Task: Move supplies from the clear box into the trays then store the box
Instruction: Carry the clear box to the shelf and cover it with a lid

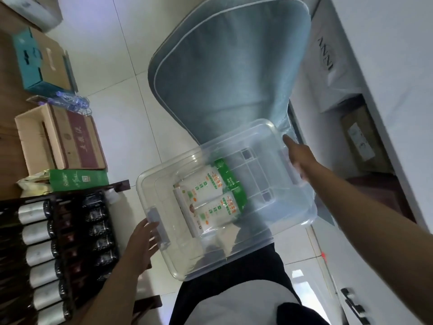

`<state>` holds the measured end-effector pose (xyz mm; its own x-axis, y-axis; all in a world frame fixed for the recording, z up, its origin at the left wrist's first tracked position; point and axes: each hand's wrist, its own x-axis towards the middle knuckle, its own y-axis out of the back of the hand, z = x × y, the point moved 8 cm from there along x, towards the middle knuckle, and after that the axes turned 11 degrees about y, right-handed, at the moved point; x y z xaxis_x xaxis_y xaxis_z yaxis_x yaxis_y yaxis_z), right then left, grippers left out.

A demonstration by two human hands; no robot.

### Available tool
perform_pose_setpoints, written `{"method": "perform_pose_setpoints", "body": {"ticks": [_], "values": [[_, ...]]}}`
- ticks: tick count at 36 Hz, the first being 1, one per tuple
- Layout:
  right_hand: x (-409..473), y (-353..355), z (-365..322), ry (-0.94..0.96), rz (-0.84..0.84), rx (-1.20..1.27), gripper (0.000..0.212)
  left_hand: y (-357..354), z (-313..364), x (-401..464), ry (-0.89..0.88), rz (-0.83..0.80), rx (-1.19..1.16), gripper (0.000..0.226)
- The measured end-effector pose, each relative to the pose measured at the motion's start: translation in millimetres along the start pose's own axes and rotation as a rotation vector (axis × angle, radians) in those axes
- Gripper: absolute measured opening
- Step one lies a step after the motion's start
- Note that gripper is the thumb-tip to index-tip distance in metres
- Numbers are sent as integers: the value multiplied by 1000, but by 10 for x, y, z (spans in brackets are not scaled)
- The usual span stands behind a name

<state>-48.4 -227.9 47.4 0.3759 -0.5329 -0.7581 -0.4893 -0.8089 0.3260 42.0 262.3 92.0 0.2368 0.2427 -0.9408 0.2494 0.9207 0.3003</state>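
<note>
**Clear box up off the floor, both hands on it**

I'm holding the box [234, 242] w/ both hands, one at each short end, above the tiled floor [131, 127] and my own dark trousers [234, 285]. It's see-through plastic, rectangular, rounded corners, thick rolled rim, moulded grid ribs showing in the base. It's sitting tilted in view, one corner toward me.

My left hand [140, 245] is lying flat against the near-left end, fingers fairly straight and spread next to the grey-ish handle clip [158, 227], pressing rather than wrapping. My right hand [296, 158] is gripping the far-right end at the rim, thumb on the outside, fingers curling over and seen blurred through the plastic.

Inside the box: two soft white packs [208, 202] w/ green ends and orange print, lying side by side on the base, toward the left-centre. Rest of the base is showing bare ribs.

Behind the box a grey padded cushion [225, 73] w/ pale piping, smooth fabric, rounded outline. To my left: a dark wooden rack [63, 233] of bottles lying on their sides w/ silvery labels, a green carton [78, 179], a brown cardboard box [58, 139] w/ a maroon panel, a teal box [30, 64] further off. To my right, a white cabinet face [386, 66].
</note>
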Motion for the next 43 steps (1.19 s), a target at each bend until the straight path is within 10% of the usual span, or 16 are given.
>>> {"method": "perform_pose_setpoints", "body": {"ticks": [5, 14, 33, 38, 43], "values": [[-172, 76, 331, -123, -153, 89, 91, 107, 93, -74, -19, -8, 113, 40], [-867, 288, 527, -19, -61, 342, 54, 209, 438, -68, -115, -15, 194, 31], [-4569, -421, 2644, 51, 664, 914, 40, -25, 472, -237, -366, -438, 816, 56], [-5445, -506, 3298, 13, 833, 1025, 43, -570, -94, -493, -310, -534, 1072, 99], [-6330, -877, 4197, -71, 976, 1255, 41, -1093, -828, -1274, -509, -568, 1323, 72]]}}
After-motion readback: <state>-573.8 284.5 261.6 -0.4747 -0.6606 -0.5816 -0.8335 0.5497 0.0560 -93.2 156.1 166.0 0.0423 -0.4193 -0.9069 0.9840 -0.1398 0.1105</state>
